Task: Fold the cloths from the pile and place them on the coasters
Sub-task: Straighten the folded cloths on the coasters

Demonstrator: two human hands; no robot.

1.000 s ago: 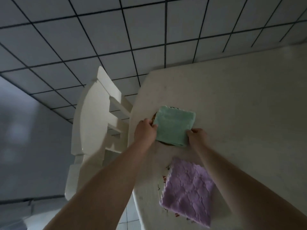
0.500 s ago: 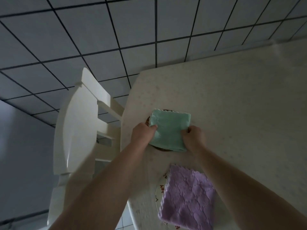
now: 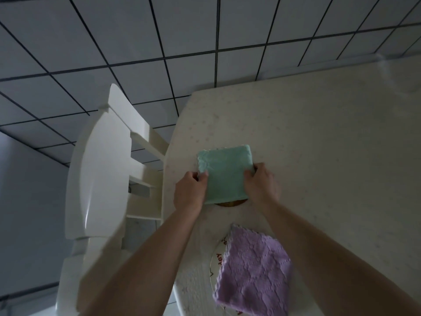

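Note:
A folded green cloth [image 3: 225, 173] lies on a brown round coaster [image 3: 231, 203], of which only the near edge shows. My left hand [image 3: 190, 192] pinches the cloth's left edge and my right hand [image 3: 262, 183] grips its right edge. Nearer to me, a folded purple cloth [image 3: 254, 274] rests on a white coaster with red lettering [image 3: 216, 262]. The pile of cloths is out of view.
The cream table [image 3: 330, 156] stretches to the right and back; its left edge runs close to both coasters. A white chair [image 3: 100, 179] stands against the table's left side. The floor is grey tile [image 3: 136, 42].
Both hands have turned the green cloth squarer on the coaster and slid to its side edges. The camera has shifted, so the table sits more to the right.

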